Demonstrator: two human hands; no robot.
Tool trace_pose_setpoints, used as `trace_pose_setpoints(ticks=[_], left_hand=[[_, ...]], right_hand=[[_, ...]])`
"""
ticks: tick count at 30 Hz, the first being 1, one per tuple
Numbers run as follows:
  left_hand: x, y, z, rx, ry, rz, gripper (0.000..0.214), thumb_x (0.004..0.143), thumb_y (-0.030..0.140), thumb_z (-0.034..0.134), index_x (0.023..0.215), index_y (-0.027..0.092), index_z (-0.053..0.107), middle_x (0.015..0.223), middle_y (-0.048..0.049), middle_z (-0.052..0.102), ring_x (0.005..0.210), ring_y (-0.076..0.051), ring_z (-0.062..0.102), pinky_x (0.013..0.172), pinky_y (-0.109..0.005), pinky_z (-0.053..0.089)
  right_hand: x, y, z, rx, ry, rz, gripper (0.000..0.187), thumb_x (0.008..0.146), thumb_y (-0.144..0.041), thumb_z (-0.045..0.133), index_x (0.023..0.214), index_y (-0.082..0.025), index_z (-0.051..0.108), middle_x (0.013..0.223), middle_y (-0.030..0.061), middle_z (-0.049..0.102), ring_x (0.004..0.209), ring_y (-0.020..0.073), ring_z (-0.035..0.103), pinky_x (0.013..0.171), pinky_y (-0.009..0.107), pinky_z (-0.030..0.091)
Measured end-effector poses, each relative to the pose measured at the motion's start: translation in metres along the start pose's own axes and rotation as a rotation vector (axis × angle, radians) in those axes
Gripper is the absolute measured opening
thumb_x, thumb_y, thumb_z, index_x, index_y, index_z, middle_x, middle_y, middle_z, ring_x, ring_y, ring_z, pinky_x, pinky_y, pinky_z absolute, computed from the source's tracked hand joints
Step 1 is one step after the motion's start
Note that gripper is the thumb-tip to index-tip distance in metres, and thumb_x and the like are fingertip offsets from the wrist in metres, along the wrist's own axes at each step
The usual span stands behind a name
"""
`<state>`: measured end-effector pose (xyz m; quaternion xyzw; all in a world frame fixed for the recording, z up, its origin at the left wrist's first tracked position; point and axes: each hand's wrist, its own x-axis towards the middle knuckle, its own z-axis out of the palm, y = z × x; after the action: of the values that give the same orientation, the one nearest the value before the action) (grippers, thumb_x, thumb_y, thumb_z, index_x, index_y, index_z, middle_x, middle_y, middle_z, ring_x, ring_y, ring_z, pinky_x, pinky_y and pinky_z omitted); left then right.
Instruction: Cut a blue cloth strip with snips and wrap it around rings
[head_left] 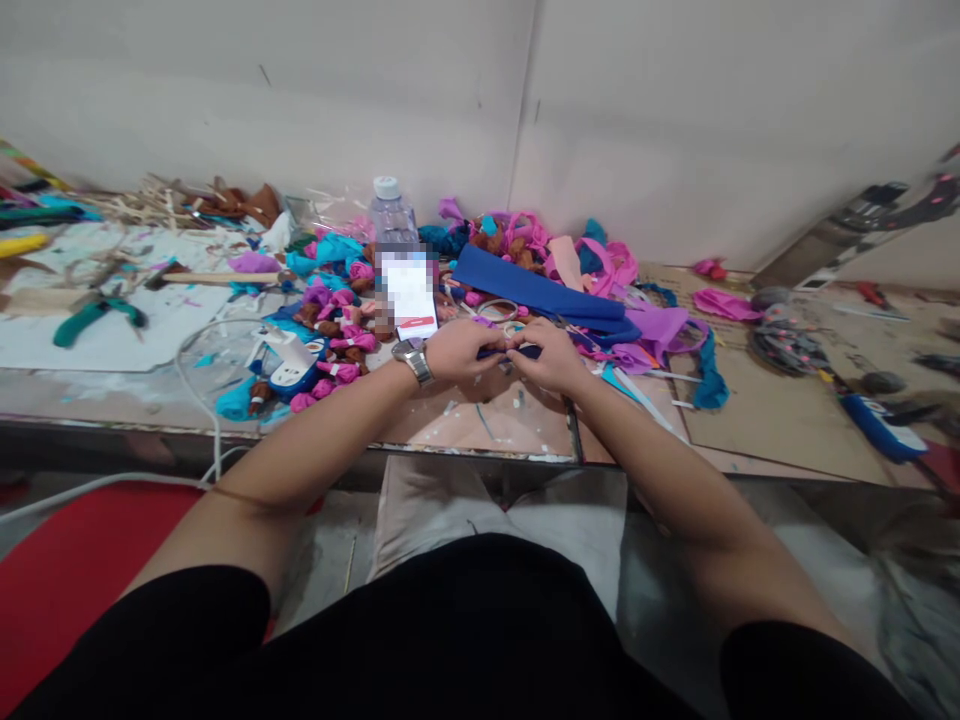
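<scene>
My left hand [457, 350] and right hand [551, 355] meet over the bench [450, 432], fingertips almost touching. Each is closed in a pinch, thumb against finger, on a small dark blue piece [529, 351] between them, near the bench's front edge. My fingers hide most of it, so I cannot tell its shape or how firmly I have it.

To work it well, I judge, I should keep both pinches light and level, pull evenly so the piece stays straight, and leave the forearms steady.

Counting what is around: one wide blue strip [544, 290] lies just behind my hands; one phone [416, 300], lit, stands beyond my left hand, with one bottle [394, 215] behind it. One watch [414, 363] is on my left wrist. Farther left lie one hammer [221, 278] and one pair of green pliers [97, 318]. Coloured scraps [351, 373] are heaped too thickly to count.
</scene>
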<state>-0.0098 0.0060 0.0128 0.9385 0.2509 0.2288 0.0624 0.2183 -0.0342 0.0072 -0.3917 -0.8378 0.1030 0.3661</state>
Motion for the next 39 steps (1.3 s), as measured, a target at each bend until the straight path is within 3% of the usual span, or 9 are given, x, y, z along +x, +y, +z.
trace_pose_setpoints(ticks=[9,25,32,39], left_hand=[[0.000,0.001,0.000,-0.013,-0.074,0.015,0.023,0.099,0.036,0.059,0.091,0.021,0.073,0.085,-0.0067,0.075,0.072,-0.020,0.062,0.066,-0.033,0.035],[0.001,-0.002,-0.004,-0.091,-0.036,-0.010,0.039,0.106,0.048,0.054,0.084,0.020,0.071,0.077,-0.0054,0.072,0.068,-0.018,0.058,0.064,-0.031,0.034],[0.002,-0.001,-0.008,-0.064,0.101,-0.200,0.031,0.100,0.041,0.057,0.086,0.019,0.073,0.075,-0.0042,0.071,0.066,-0.018,0.058,0.065,-0.032,0.034],[0.003,0.000,-0.012,-0.123,0.254,-0.434,0.032,0.096,0.041,0.059,0.078,0.018,0.072,0.070,-0.0042,0.072,0.063,-0.018,0.057,0.063,-0.032,0.036]], right_hand=[[0.000,-0.003,0.002,-0.032,-0.029,0.040,0.005,0.083,-0.022,0.066,0.079,-0.023,0.070,0.084,0.0057,0.075,0.090,0.0266,0.065,0.086,0.040,0.047],[0.002,0.003,-0.002,-0.042,-0.021,-0.037,0.009,0.091,-0.031,0.066,0.089,-0.024,0.070,0.092,0.0077,0.077,0.094,0.0282,0.066,0.092,0.044,0.048],[0.003,0.010,-0.005,-0.117,0.214,0.009,0.041,0.089,-0.030,0.069,0.129,-0.021,0.064,0.131,0.0161,0.068,0.127,0.0374,0.058,0.112,0.055,0.042],[0.002,0.001,-0.010,-0.169,0.330,0.092,0.043,0.093,-0.028,0.064,0.135,-0.024,0.061,0.140,0.0174,0.059,0.137,0.0402,0.051,0.120,0.063,0.035]])
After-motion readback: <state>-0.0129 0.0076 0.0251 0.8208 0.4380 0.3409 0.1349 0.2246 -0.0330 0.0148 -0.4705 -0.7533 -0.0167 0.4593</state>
